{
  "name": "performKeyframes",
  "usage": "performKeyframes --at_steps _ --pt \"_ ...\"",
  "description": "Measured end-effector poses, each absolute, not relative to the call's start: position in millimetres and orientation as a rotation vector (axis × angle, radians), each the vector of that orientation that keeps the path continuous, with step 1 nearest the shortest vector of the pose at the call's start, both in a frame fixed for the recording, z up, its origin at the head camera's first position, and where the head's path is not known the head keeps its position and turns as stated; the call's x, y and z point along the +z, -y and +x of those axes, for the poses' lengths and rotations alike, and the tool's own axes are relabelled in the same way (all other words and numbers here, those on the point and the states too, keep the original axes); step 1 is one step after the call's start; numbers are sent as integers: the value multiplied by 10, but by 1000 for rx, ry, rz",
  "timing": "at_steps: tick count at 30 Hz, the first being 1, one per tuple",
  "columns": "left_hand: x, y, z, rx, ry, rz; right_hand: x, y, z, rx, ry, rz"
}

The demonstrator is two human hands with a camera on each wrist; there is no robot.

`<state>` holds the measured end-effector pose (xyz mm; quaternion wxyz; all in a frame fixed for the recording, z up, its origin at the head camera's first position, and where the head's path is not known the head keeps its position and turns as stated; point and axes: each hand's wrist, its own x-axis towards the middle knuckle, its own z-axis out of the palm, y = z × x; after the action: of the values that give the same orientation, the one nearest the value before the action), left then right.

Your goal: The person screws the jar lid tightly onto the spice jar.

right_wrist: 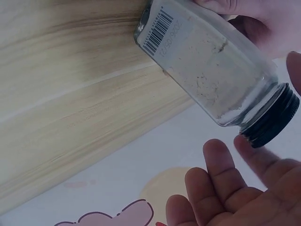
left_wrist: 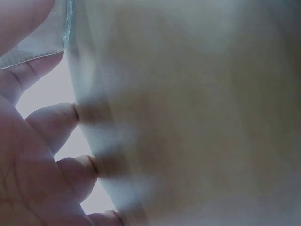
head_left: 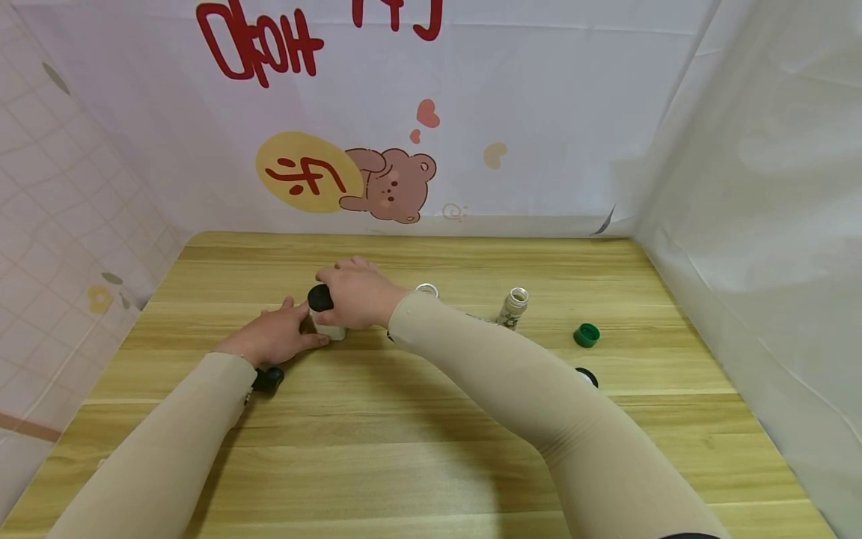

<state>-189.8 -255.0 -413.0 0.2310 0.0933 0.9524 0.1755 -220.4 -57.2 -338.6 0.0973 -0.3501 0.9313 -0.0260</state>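
A clear glass bottle (right_wrist: 211,66) with a black screw cap (right_wrist: 273,117) and a barcode label stands on the table's left half in the head view. Low on its body, my left hand (head_left: 272,337) grips it between thumb and index finger. A corner of the glass (left_wrist: 49,33) shows between those fingers in the left wrist view; the other fingers are spread. My right hand (head_left: 360,293) pinches the black cap from above with thumb and index finger, its remaining fingers loosely bent beside the cap. The cap sits on the bottle's neck.
To the right stand an uncapped small glass bottle (head_left: 514,307) and another open rim (head_left: 427,289), partly hidden by the right sleeve. A green cap (head_left: 587,335) and a black-edged round lid (head_left: 588,376) lie farther right. A black rounded object (head_left: 269,379) is by the left wrist.
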Motion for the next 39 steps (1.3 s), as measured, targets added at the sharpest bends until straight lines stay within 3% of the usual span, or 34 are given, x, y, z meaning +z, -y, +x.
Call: performKeyframes --at_steps 39 --pt "-4112 2545 -1881 496 -2617 265 -3396 565 -2204 -63 -2746 -1095"
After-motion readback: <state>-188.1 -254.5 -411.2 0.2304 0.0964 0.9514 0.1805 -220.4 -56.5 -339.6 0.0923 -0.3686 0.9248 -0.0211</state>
